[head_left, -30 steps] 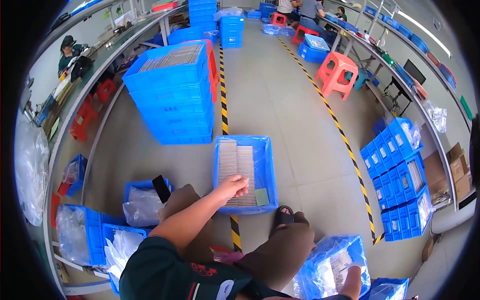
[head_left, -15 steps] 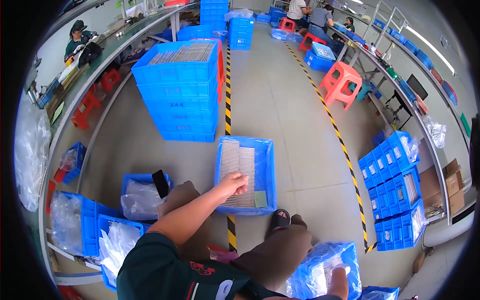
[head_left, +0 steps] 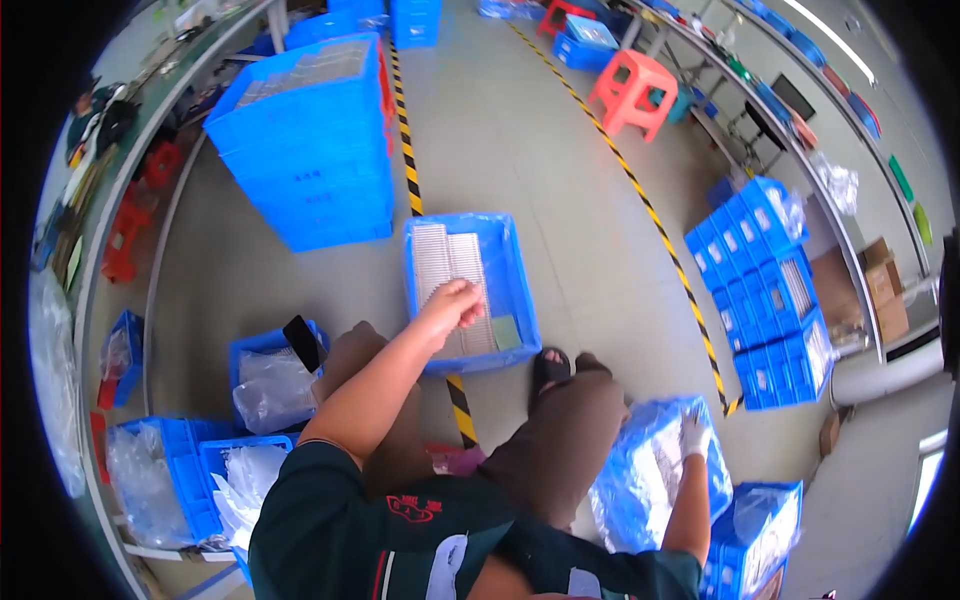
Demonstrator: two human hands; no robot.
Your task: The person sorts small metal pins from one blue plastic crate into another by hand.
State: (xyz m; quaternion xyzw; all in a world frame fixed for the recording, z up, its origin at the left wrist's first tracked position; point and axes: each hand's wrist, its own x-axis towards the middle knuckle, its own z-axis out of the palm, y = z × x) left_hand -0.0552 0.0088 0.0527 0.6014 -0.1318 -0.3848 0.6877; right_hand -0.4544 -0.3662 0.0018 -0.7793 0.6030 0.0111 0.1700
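My left hand (head_left: 452,308) is bare and hovers over a blue plastic bin (head_left: 513,290) on the floor. Its fingers are curled together; whatever they may hold is hidden. Inside that bin, thin pale strips (head_left: 434,262) stand packed in two long rows, with a small green square piece (head_left: 506,333) at the near end. On my right, a second blue bin (head_left: 722,488) lined with clear plastic film contains whitish pieces. My right hand (head_left: 693,436), in a white glove, reaches into its far side. Its fingers are too blurred to read.
A tall stack of blue bins (head_left: 325,195) rises at the far left. Lower left, bins hold clear bags (head_left: 275,388), with a black phone (head_left: 303,343) on one. More stacked bins (head_left: 765,300) stand at right, near a red stool (head_left: 632,95). Striped floor tape (head_left: 660,235) runs past.
The whole view has tilted downward and turned right, bringing more of the right-hand bin into sight. My gloved right hand has moved to that bin's far side. The left stays above its bin, fingers curled.
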